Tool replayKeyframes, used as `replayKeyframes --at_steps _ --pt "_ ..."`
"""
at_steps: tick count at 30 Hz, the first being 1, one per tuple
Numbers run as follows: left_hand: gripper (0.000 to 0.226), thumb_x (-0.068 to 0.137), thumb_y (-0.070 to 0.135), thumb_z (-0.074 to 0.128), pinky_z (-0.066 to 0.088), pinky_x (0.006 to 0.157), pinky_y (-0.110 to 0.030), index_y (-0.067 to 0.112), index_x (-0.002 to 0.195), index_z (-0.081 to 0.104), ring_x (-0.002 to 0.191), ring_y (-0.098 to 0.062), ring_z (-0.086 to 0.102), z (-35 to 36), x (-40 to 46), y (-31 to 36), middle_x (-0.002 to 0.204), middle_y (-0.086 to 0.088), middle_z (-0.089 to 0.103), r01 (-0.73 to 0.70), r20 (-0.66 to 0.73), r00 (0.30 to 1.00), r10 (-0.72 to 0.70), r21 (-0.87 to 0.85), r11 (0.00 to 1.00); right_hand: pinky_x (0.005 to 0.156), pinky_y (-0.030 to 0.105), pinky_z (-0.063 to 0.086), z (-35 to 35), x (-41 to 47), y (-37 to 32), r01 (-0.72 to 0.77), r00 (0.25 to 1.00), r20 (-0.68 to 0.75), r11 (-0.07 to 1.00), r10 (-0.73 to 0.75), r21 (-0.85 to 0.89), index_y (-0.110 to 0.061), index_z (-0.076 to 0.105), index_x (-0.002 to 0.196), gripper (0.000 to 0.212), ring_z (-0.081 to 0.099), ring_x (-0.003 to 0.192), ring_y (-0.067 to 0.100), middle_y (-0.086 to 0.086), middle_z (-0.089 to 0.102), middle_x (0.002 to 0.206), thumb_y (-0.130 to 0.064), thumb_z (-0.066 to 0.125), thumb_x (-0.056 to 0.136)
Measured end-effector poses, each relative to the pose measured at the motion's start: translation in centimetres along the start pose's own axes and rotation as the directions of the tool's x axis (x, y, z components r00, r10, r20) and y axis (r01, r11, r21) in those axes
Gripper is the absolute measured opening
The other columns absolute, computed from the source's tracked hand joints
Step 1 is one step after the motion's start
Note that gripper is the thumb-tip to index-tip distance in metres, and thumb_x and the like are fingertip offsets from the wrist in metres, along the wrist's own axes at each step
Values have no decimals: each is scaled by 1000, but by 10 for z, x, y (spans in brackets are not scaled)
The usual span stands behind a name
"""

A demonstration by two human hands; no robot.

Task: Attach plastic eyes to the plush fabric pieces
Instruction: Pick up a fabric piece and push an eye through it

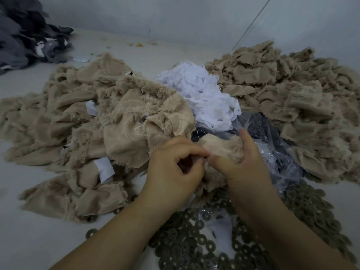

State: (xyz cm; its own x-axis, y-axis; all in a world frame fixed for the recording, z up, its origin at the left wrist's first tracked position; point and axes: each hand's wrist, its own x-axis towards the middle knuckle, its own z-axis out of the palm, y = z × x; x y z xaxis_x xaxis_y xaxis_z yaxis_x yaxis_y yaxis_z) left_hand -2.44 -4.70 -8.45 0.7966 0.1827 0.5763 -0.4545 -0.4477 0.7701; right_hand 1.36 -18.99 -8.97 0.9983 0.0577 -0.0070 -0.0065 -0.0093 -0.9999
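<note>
While both hands work close together, the tan plush piece [222, 151] sits between them, low in the middle, just in front of the piles. The right hand [243, 164] has its fingers curled round the fuzzy cloth, thumb pressing near the edge. The left hand [173, 168] is curled too, its fingertips pinching at the same spot; I cannot see an eye in there, it is too small or hidden. To do this bit well, I think the cloth should be held tight and flat at the hole, and the push should go straight, so nothing tips. This piece looks fluffy on one side and smooth and woven on the other. Flat dark rings [194, 244] with holes lie scattered under the arms. A crinkly clear bag [272, 152] holds dark bits just behind. White paper-thin shapes [202, 94] make a heap farther back. Tan cloth is piled left [81, 121] and right [288, 90], soft and ragged at the edges.
</note>
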Motion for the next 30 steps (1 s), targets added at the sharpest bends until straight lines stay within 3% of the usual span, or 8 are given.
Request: replayKeyframes --at_steps 2,4,8,11,16,21,24,30 --pt "21 78 0 67 53 67 -18 19 82 75 76 -7 64 0 0 -1 80 5 68 78 0 997 -78 -9 997 77 3 43 0 -2 0 92 996 8 988 -92 -121 -52 18 153 100 33 122 -25 -41 27 139 -25 82 80" --pt "23 81 -3 69 57 65 -28 20 82 73 70 -13 65 -1 1 -2 77 0 69 187 46 982 -185 -59 981 75 -2 44 -1 -1 2 165 985 72 980 -158 -113 -51 33 149 84 36 114 -35 -47 36 135 -17 78 86" --pt "24 80 0 69 57 65 -31 23 86 73 72 -23 65 -10 7 2 79 -2 68 249 126 965 -232 -136 959 79 29 61 1 0 2 61 991 117 997 -65 37 -29 80 101 28 74 97 10 -9 77 103 -6 72 88" --pt "26 73 2 57 55 64 -36 22 79 72 73 -26 61 -35 18 0 81 -4 64 202 280 946 -163 -116 972 75 33 62 -1 3 3 11 998 59 992 -19 128 -24 81 92 20 76 92 20 1 79 99 -7 70 88" --pt "41 71 1 65 47 59 -28 36 93 63 72 -16 52 -56 20 -12 89 10 51 -60 664 746 -59 155 986 86 42 59 -4 7 5 -52 999 24 967 48 249 -18 80 97 16 74 100 24 7 78 103 -10 67 92" --pt "60 80 2 62 43 61 -28 47 116 45 86 -9 44 -51 16 -11 99 16 35 -240 745 667 -1 216 946 83 42 60 -3 8 5 -84 996 22 952 81 295 -12 79 96 14 74 97 29 13 77 100 -9 66 91" --pt "45 88 10 66 33 66 -17 45 114 56 89 -5 39 -48 16 -7 97 13 31 -253 783 622 0 200 947 85 46 60 -3 9 5 -104 994 9 949 106 297 -10 79 96 14 74 96 31 14 77 100 -7 66 91" --pt "20 79 7 80 40 68 -11 24 88 81 80 -8 55 -42 16 0 84 7 53 -103 678 735 25 75 992 77 29 61 -2 2 2 29 999 -37 996 -26 90 -18 80 97 16 75 91 12 -2 79 96 -8 71 88"
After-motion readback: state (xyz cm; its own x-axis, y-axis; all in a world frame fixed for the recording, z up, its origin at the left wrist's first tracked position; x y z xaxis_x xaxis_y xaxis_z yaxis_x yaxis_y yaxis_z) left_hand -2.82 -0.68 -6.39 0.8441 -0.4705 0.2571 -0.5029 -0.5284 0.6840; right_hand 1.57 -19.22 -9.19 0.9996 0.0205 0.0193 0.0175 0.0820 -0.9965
